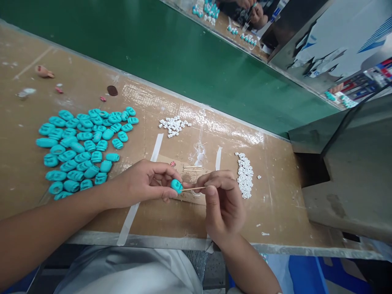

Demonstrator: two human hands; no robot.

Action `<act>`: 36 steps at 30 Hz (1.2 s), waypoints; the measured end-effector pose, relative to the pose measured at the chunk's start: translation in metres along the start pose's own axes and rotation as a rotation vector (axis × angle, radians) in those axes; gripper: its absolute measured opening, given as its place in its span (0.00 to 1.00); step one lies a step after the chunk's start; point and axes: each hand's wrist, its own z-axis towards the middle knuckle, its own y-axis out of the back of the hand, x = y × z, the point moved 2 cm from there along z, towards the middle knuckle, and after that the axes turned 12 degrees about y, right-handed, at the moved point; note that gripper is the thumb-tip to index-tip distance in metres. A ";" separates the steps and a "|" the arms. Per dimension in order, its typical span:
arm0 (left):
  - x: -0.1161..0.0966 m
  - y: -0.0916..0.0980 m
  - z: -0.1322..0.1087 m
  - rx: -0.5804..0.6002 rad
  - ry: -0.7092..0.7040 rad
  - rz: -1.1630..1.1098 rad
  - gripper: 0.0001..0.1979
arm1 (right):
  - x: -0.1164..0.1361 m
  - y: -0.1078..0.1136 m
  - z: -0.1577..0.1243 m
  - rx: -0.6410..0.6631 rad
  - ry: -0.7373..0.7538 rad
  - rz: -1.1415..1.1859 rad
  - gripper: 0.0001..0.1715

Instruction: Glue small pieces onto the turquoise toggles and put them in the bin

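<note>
Between the thumb and fingers of my left hand (150,179) is a small turquoise piece (177,186), rounded, with dark hollows in its face. My right hand (225,200) pinches a thin wooden stick (194,188), whose far end meets the side of the turquoise piece. Whether the tip goes inside it I cannot tell. Below both hands lies a piece of cardboard (171,163), with a cotton swab (192,166) and another stick on it. A clear round thing (196,193) shows partly behind the stick.
Many similar turquoise pieces (82,151) cover the table at the left. Small white parts (174,124) lie in a pile at the middle, and more white parts (245,175) form a strip at the right. A green panel (153,53) borders the back; a metal box (349,175) stands right.
</note>
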 end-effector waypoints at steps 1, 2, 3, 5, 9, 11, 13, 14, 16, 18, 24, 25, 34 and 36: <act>0.000 0.000 0.000 0.002 -0.003 0.003 0.09 | 0.000 0.000 0.001 0.017 0.009 -0.003 0.09; 0.000 0.000 0.000 0.001 -0.006 0.010 0.09 | 0.001 0.000 0.001 0.030 0.019 -0.004 0.09; 0.000 0.001 0.001 -0.001 -0.010 0.019 0.09 | 0.001 0.000 0.002 0.041 0.026 -0.006 0.10; 0.001 0.001 0.001 -0.007 -0.014 0.036 0.09 | 0.001 0.000 0.003 0.053 0.037 -0.020 0.10; 0.001 0.001 0.002 -0.024 -0.023 0.052 0.08 | 0.001 0.000 0.004 0.085 0.044 -0.056 0.11; 0.001 0.001 0.002 -0.029 -0.024 0.056 0.08 | 0.002 0.000 0.004 0.098 0.050 -0.065 0.11; 0.002 0.001 0.002 -0.024 -0.022 0.066 0.08 | 0.001 0.001 0.003 0.096 0.049 -0.088 0.10; 0.002 0.001 0.002 -0.018 -0.019 0.073 0.08 | 0.001 0.002 0.003 0.089 0.045 -0.105 0.10; 0.003 0.002 0.001 -0.009 -0.014 0.092 0.08 | 0.001 0.002 0.002 0.073 0.036 -0.126 0.09; 0.004 0.003 0.001 -0.009 -0.018 0.118 0.08 | 0.002 0.003 0.002 0.069 0.032 -0.098 0.09; 0.001 0.002 0.000 -0.041 -0.042 0.145 0.08 | 0.002 0.001 0.002 0.082 0.025 -0.052 0.09; 0.000 0.002 -0.001 -0.043 -0.033 0.148 0.08 | 0.001 0.001 0.001 0.073 0.015 -0.065 0.09; -0.011 0.016 -0.004 -0.087 -0.034 0.099 0.08 | -0.008 0.011 0.013 0.024 0.009 -0.168 0.06; -0.015 0.021 -0.005 -0.157 -0.064 0.067 0.08 | -0.008 0.006 0.015 0.200 0.066 -0.217 0.07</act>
